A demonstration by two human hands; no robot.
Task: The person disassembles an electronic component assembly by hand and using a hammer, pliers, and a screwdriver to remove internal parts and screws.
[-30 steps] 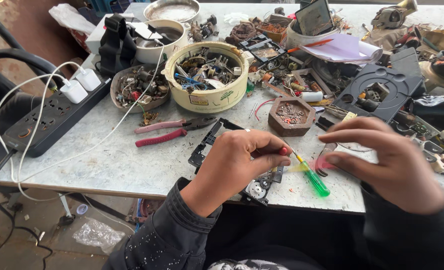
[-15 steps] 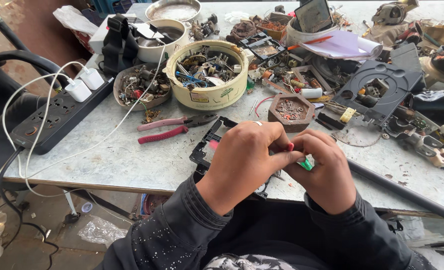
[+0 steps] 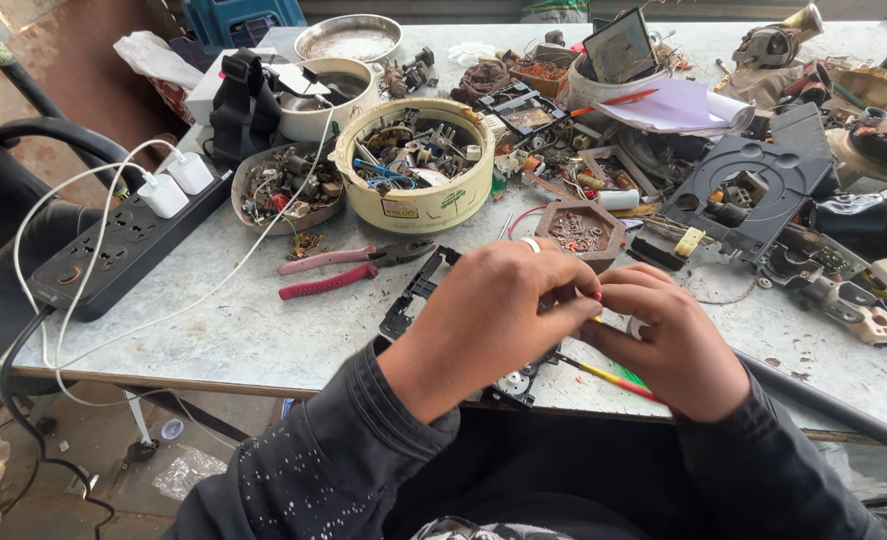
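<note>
Pliers (image 3: 348, 268) lie on the table (image 3: 243, 330), before the bowl (image 3: 418, 165), right of the power strip (image 3: 123, 245).

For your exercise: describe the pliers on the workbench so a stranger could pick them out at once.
Start at the round cream plastic tub full of small parts on the pale worktable. Just below it, left of the person's left hand, lie the pliers with red-pink handles. They are the only red-handled tool lying on bare tabletop.

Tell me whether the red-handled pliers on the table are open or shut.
Shut, as far as shows: the pliers lie flat on the table, tips together, handles only slightly spread, beyond the left hand.
</note>
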